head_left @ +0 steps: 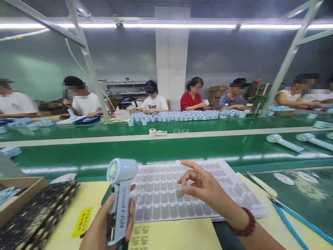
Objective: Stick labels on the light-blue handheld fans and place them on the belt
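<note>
My left hand [100, 222] is wrapped around the handle of a light blue handheld fan [121, 198], which stands upright with its round head at the top and "Speed FAN" lettering on the handle. My right hand [199, 182] hovers over a white sheet of small film stickers [170, 210], laid out in rows of grey rounded pieces. Its index finger points out with a small whitish film sticker [178, 162] at the tip; the other fingers curl toward the thumb. A faint greyish patch shows by the thumb tip, too blurred to make out.
Tweezers [262, 185] and blue-handled pliers [288, 215] lie at right. A cardboard box [20, 205] and a dark patterned stack [49, 211] stand at left. Beyond runs a green conveyor [130, 149] carrying fans [284, 142]. Several co-workers sit opposite behind rows of blue fan parts [179, 116].
</note>
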### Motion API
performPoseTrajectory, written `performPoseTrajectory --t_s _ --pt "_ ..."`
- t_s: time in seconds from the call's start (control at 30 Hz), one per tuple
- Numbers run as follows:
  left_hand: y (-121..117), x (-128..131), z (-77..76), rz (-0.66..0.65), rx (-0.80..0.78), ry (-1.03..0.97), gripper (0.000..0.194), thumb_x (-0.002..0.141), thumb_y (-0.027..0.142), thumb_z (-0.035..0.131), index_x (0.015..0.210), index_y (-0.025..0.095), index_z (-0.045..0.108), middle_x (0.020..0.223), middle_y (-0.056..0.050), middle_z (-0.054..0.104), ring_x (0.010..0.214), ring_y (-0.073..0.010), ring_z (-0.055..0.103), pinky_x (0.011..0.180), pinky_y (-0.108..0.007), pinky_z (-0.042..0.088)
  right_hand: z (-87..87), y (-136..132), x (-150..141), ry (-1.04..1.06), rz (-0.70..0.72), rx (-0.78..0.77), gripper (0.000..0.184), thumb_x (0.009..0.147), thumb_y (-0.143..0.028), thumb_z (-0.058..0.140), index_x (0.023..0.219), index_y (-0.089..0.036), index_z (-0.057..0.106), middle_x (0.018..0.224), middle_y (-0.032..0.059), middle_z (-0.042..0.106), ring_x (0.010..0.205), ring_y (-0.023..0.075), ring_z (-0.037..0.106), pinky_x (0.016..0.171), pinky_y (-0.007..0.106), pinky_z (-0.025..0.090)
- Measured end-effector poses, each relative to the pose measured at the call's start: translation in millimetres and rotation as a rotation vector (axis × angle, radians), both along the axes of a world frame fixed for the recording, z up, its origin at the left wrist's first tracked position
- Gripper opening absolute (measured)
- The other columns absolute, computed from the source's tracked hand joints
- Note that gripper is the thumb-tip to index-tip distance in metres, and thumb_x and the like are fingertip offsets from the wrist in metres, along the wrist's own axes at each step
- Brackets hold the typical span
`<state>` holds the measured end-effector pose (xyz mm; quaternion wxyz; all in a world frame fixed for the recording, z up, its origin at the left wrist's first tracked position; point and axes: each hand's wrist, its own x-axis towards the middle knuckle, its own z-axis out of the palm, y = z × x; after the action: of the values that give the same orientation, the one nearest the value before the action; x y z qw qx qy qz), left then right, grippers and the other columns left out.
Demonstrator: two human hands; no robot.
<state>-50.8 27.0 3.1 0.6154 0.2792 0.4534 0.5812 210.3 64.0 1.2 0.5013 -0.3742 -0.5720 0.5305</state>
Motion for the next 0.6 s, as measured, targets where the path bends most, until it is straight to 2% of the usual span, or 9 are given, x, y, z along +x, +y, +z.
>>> performPoseTrajectory --t_s 0.1,0.2,0.27,0.37,0.47,0.57,0.6 --pt "-4.4 10.5 6.2 0.036 -0.018 -0.041 0.047 0.067 0.047 0.081 0.101 0.015 0.074 0.082 -0.008 0.074 0.064 -0.0191 0.065 0.06 -0.027 0.055 12.0 -22.4 -11.7 -0.033 0.021 0.0 0.063 0.079 -0.027 0.077 0.134 -0.024 0.047 0.08 -0.0013 0.065 0.1 0.0255 0.065 0.079 0.039 0.052" --pt "-7.3 16.4 7.1 0.057 -0.037 -0.049 0.043 0.06 0.039 0.086 0.095 0.016 0.076 0.102 -0.011 0.077 0.079 -0.0234 0.071 0.074 -0.032 0.058 14.8 -42.1 -27.3 -0.033 0.05 -0.048 0.067 0.077 -0.027 0.079 0.135 -0.024 0.046 0.081 -0.0004 0.066 0.103 0.0266 0.064 0.081 0.039 0.052" --pt "-9.6 16.9 4.2 0.062 -0.049 -0.067 0.043 0.056 0.036 0.09 0.092 0.017 0.076 0.096 -0.009 0.077 0.075 -0.0205 0.07 0.073 -0.029 0.058 11.8 -52.3 -38.7 -0.011 0.059 -0.076 0.067 0.075 -0.027 0.08 0.133 -0.024 0.048 0.08 -0.0003 0.068 0.106 0.0273 0.063 0.086 0.04 0.052" --pt "-13.5 16.4 -0.6 0.06 -0.051 -0.133 0.049 0.055 0.034 0.092 0.098 0.017 0.075 0.075 -0.003 0.073 0.063 -0.0135 0.064 0.061 -0.022 0.056 4.3 -63.5 -56.0 0.057 0.045 -0.109 0.067 0.07 -0.026 0.083 0.129 -0.024 0.052 0.078 -0.0002 0.069 0.109 0.0287 0.063 0.09 0.041 0.051" --pt "-16.0 17.8 -0.7 0.035 -0.063 -0.269 0.043 0.067 0.028 0.085 0.105 0.014 0.072 0.065 0.001 0.062 0.052 -0.0079 0.055 0.05 -0.017 0.05 -2.9 -69.8 -73.2 0.127 0.025 -0.135 0.066 0.066 -0.025 0.084 0.126 -0.024 0.055 0.076 -0.0002 0.07 0.114 0.0295 0.062 0.094 0.042 0.051" --pt "-15.5 21.4 4.0 0.046 -0.125 -0.429 0.015 0.085 0.018 0.066 0.098 0.011 0.069 0.068 0.0 0.058 0.046 -0.0049 0.051 0.042 -0.014 0.047 -7.6 -72.5 -90.2 0.183 0.001 -0.129 0.064 0.065 -0.024 0.084 0.123 -0.023 0.056 0.073 -0.0004 0.071 0.124 0.0302 0.058 0.103 0.044 0.046" --pt "-14.8 22.9 5.8 0.06 -0.159 -0.478 0.011 0.089 0.015 0.06 0.096 0.01 0.067 0.07 -0.001 0.058 0.045 -0.0046 0.051 0.04 -0.013 0.047 -8.6 -72.8 -95.9 0.204 -0.007 -0.121 0.064 0.065 -0.023 0.083 0.123 -0.023 0.055 0.072 -0.0005 0.071 0.126 0.0302 0.057 0.105 0.045 0.044"
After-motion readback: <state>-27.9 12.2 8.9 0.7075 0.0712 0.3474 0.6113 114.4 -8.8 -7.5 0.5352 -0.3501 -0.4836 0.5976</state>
